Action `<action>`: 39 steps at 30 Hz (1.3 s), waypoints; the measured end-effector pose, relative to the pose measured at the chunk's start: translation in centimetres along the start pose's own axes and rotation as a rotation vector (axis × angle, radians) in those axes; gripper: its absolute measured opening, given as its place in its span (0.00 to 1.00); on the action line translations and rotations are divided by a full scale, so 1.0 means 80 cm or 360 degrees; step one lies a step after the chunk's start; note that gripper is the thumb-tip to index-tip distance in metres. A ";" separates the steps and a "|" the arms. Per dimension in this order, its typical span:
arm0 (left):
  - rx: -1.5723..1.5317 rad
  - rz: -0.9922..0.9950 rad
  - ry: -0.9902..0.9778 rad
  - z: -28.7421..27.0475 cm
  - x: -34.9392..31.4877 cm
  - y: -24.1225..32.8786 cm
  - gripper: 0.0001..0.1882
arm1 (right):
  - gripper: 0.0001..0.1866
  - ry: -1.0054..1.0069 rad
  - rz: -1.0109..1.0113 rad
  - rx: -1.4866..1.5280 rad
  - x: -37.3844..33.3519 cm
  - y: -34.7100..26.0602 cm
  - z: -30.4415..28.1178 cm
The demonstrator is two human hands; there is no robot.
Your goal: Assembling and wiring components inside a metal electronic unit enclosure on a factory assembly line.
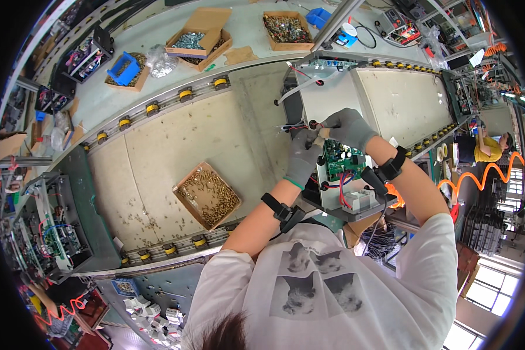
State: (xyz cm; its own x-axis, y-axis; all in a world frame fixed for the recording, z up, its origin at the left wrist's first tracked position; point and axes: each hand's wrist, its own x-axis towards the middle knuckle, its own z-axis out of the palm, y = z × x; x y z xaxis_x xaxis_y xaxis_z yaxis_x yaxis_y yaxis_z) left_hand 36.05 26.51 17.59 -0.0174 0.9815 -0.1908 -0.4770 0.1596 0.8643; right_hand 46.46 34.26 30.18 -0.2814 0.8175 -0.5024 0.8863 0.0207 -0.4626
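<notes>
Both my hands wear grey gloves with bare-looking fingertips and meet over an open metal chassis. My left hand is closed in a pinch at the chassis's left side. Against its fingertips, my right hand is bent over and closed too. Whatever sits between the fingers is too small and covered to make out. Red and black wires run close beside them. Just below my right hand lies a green circuit board, partly hidden. Red and blue wires lead from it toward a white block at the near end.
An open carton of brass-coloured screws rests on the conveyor line left of me, with loose screws scattered around. Yellow-and-black rollers line its edges. Cartons of small parts stand on the far bench. An orange coiled hose hangs at right; a person is beyond.
</notes>
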 end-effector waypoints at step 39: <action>0.0361 -0.0139 0.0143 -0.009 0.000 -0.013 0.11 | 0.16 0.0339 0.0521 0.0036 -0.008 0.042 0.032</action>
State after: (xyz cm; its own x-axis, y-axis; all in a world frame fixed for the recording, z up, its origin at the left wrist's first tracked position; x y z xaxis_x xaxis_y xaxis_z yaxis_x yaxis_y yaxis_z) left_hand 35.94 26.24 16.38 -0.0676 0.9511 -0.3014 -0.2711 0.2732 0.9230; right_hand 48.71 32.33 27.08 0.0999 0.8801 -0.4642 0.9074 -0.2719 -0.3203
